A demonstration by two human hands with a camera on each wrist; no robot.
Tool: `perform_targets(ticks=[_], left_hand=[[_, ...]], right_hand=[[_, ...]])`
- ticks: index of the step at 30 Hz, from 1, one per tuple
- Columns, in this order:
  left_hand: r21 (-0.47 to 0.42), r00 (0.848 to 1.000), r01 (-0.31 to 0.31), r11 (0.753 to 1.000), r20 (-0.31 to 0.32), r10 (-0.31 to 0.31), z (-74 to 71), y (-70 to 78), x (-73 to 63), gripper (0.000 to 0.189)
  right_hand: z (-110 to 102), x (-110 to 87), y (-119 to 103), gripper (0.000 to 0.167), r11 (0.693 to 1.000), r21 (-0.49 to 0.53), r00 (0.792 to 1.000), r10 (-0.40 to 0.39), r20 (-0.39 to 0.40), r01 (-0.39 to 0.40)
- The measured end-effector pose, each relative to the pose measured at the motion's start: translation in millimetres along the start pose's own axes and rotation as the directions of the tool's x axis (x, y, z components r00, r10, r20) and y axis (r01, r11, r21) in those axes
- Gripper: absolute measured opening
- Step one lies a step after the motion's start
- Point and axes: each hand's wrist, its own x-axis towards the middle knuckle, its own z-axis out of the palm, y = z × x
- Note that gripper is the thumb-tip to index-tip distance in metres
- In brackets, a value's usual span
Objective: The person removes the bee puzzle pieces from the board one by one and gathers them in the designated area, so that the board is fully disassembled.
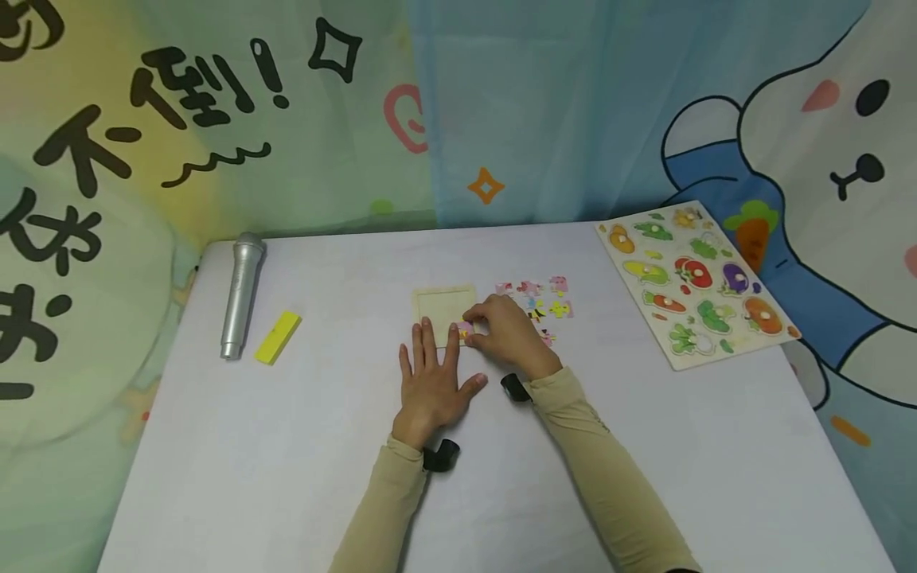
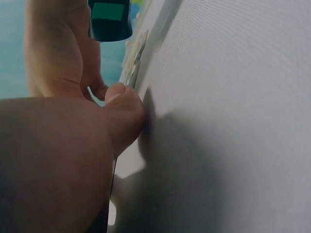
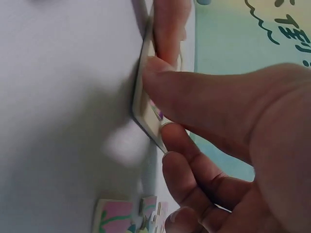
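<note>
A small wooden puzzle tray (image 1: 444, 300) lies on the table with a pink puzzle piece (image 1: 465, 329) at its near right corner. My right hand (image 1: 507, 330) pinches at that piece, thumb and curled fingers close together over the corner. In the right wrist view the thumb (image 3: 167, 87) is right at the tray's rim (image 3: 138, 107), and a strip of the piece shows below it. My left hand (image 1: 432, 390) lies with fingers straight and spread, fingertips on the tray's near side. Its thumb (image 2: 124, 114) points toward the right hand in the left wrist view.
Several loose puzzle pieces (image 1: 560, 309) lie right of the tray. A vegetable puzzle board (image 1: 688, 282) occupies the back right corner. On the left are a silver microphone (image 1: 243, 294) and a yellow block (image 1: 278, 337). A printed curtain (image 1: 516, 111) hangs behind the table.
</note>
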Motion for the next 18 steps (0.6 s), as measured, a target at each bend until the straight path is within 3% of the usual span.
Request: perform_targets(ticks=[6, 12, 18], left_hand=[[0.01, 1.0, 0.011, 1.0, 0.003, -0.011, 4.1, -0.1, 1.4, 0.096], [0.024, 1.0, 0.017, 1.0, 0.008, -0.017, 2.0, 1.2, 0.4, 0.096], [0.023, 1.0, 0.021, 1.0, 0.004, -0.021, 2.2, 1.8, 0.2, 0.094]], right_hand=[[1.2, 2.8, 1.6, 0.035, 1.0, 0.016, 1.0, -0.003, 0.012, 0.003], [1.3, 4.4, 2.5, 0.042, 0.993, 0.115, 0.999, -0.031, 0.034, 0.027], [4.6, 3.5, 2.6, 0.034, 0.981, 0.187, 0.998, -0.056, 0.02, 0.051]])
